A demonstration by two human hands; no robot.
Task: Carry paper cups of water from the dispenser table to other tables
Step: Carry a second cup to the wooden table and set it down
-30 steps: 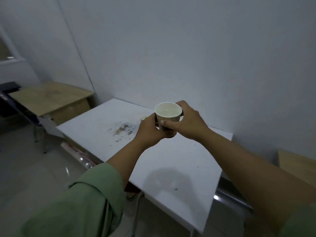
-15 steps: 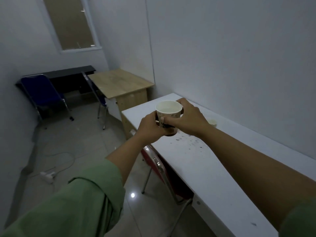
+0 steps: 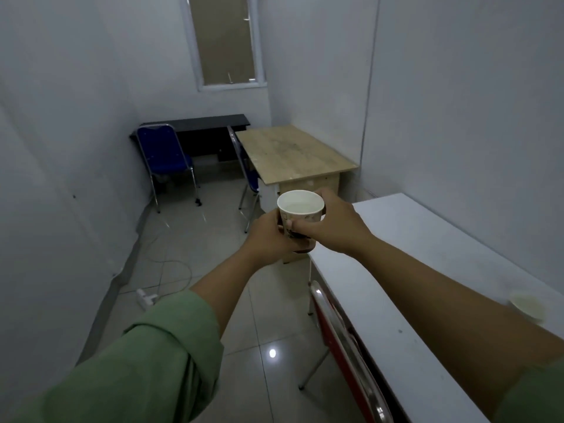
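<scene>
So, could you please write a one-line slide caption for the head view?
Both hands, left and right, carry a white paper cup of water past a long white table.

Upright white paper cup, water-filled, midair

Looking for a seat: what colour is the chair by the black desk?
Blue chair, clearest in the head view.

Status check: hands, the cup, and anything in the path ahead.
Left hand and right hand both shut on white paper cup of water, upright. Light wooden table ahead. White power strip and cable on floor, left of path.
</scene>
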